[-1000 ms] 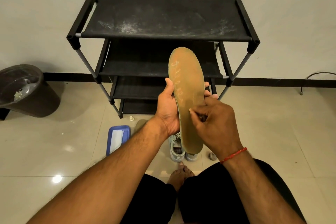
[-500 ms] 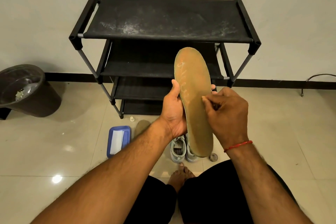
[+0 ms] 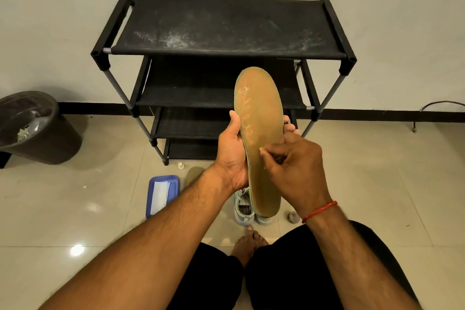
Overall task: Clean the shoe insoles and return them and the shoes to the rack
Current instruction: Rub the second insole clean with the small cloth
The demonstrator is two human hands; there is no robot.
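Wall-backed rack (image 3: 226,25) ahead; left hand (image 3: 232,153) grip wraps insole (image 3: 259,108) edges, right hand (image 3: 297,168) pinches insole face.

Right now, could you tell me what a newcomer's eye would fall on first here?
A tan insole stands upright mid-frame, gripped at its edge by the left hand while the right hand, fingers curled, touches its face. Behind it, a black shoe rack with a dusty top shelf stands against the wall.
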